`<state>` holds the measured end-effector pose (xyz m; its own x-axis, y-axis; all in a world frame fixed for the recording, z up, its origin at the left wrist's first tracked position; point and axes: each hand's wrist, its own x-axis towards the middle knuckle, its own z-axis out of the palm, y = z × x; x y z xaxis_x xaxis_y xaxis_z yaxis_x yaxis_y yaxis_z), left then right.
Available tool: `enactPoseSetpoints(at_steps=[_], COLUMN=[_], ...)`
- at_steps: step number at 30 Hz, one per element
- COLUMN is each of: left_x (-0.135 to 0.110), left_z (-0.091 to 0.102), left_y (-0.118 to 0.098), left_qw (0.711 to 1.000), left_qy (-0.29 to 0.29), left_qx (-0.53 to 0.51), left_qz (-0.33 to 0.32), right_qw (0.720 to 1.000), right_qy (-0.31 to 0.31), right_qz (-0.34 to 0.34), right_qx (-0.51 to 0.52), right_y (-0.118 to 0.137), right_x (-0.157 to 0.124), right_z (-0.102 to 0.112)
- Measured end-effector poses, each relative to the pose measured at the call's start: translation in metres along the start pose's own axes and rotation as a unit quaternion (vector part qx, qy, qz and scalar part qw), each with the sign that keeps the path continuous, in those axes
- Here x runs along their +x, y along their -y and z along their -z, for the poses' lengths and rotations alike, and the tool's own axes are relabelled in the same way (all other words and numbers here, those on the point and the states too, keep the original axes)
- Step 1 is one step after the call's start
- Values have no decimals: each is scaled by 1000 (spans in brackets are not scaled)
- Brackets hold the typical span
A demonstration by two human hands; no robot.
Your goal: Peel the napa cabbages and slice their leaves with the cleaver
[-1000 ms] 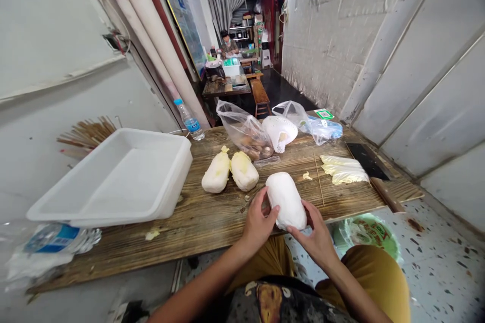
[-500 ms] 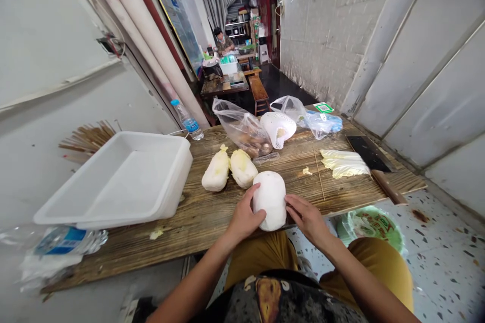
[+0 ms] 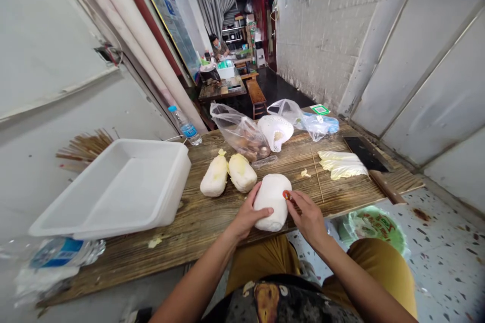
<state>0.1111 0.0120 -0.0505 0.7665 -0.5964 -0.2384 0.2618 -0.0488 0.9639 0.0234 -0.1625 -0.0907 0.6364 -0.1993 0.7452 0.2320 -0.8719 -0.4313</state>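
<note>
My left hand (image 3: 246,216) grips a rounded white-wrapped bundle (image 3: 272,197) from its left side, thumb across the front; what the wrapping holds is hidden. At the bundle's right side, my right hand (image 3: 307,218) pinches a small red label (image 3: 287,195) between thumb and fingers. I cannot tell whether the label is still stuck to the wrapping. Just beyond my left hand lie two pale napa cabbages, a left one (image 3: 214,177) and a right one (image 3: 243,174), touching each other.
A large white plastic tub (image 3: 109,186) takes up the table's left. Behind stand a water bottle (image 3: 185,126) and a clear bag (image 3: 244,133) of brownish contents. To the right are a thin stick (image 3: 317,175), a cabbage leaf (image 3: 343,164) and a cleaver (image 3: 366,154). A person (image 3: 219,48) sits far back.
A red label now shows at my right fingertips, where none was visible before. The white bundle has turned and tilted slightly, its top shifting right. My view has shifted a little.
</note>
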Motion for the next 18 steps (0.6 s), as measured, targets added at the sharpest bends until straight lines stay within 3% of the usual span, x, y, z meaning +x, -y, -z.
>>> enactPoseSetpoints(at_steps=[2,5,11,14,18], left_x=[2,2,1,2,9], left_z=[-3,-8,1,7,11], left_y=[1,6,14,8,-2], left_qw=[996,993,996,989,948], left_qy=[32,60,89,100,123], left_qx=[-77,-102,-4,102,281], left_qz=[24,16,-17,-37,-89], right_qw=[999,996,995,994,959], right_qy=[-10,7,-29,-26,16], right_qz=[3,23,-22,-105,-259], right_qx=[-31,-84,-89,-11,118], right_y=[3,7,-18,-43,-62], right_x=[4,7,41,65,69], right_z=[6,13,33,45,43])
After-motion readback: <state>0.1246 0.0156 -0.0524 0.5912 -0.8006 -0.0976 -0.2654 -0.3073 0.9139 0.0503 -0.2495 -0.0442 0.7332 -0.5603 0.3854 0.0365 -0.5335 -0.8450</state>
